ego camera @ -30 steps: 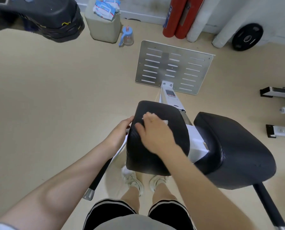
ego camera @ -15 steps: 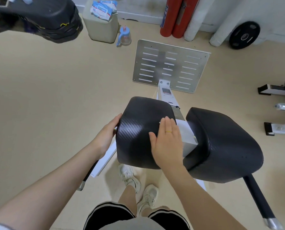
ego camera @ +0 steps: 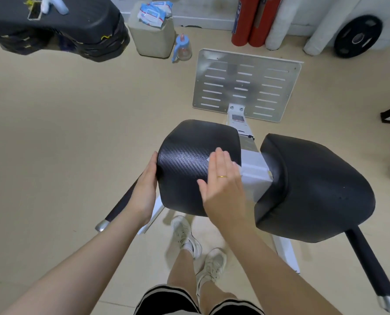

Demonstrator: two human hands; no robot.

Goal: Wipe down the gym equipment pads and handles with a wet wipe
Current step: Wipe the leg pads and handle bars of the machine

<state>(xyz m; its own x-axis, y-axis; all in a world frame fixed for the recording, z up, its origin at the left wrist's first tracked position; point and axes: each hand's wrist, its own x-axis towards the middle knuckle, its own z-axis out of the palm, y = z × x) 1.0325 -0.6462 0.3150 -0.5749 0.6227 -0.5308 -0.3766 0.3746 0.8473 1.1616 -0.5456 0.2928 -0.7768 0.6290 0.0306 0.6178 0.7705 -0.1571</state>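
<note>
Beige gym floor (ego camera: 53,133) below; my flat right hand (ego camera: 223,185) presses a white wet wipe (ego camera: 208,158) onto the black textured pad (ego camera: 189,160), left hand (ego camera: 145,189) open against its side; no label readable.

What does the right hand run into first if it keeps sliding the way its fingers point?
The right hand lies flat on the left pad, wipe under its fingertips. Fingers point toward the pad's far edge; past that edge, the next thing in line looks like the slotted metal plate on the floor, though it sits lower, so depth is unclear.
</note>
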